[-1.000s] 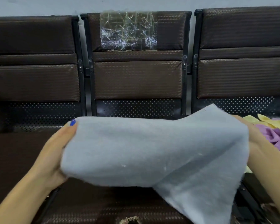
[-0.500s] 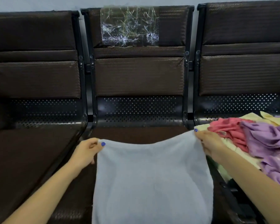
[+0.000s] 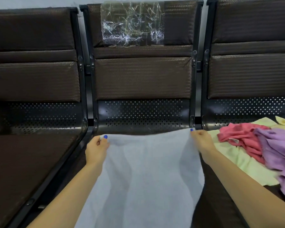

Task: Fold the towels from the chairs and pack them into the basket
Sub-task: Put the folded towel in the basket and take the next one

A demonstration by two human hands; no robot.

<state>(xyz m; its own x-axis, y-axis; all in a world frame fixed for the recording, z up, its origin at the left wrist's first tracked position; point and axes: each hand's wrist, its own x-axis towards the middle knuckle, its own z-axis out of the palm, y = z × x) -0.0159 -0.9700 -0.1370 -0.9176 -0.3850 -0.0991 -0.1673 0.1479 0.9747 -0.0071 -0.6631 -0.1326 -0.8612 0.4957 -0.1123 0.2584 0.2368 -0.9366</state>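
Observation:
A light grey towel (image 3: 143, 175) lies spread flat over the middle chair's seat and runs down out of the bottom of the view. My left hand (image 3: 96, 149) pinches its far left corner and my right hand (image 3: 201, 140) pinches its far right corner, holding the far edge near the seat's back. On the right chair lies a heap of towels: a pink one (image 3: 238, 137), a purple one (image 3: 280, 152) and a pale yellow one (image 3: 240, 162) under them. No basket is in view.
Three dark brown chairs stand joined in a row against a pale wall. The left chair's seat (image 3: 23, 165) carries nothing. A crumpled sheet of clear plastic (image 3: 132, 23) is stuck on the middle chair's backrest. Black metal frames (image 3: 82, 129) separate the seats.
The grey towel was held up loosely in the air; now it is lowered and stretched flat over the middle seat, with both hands pinching its far corners wider apart.

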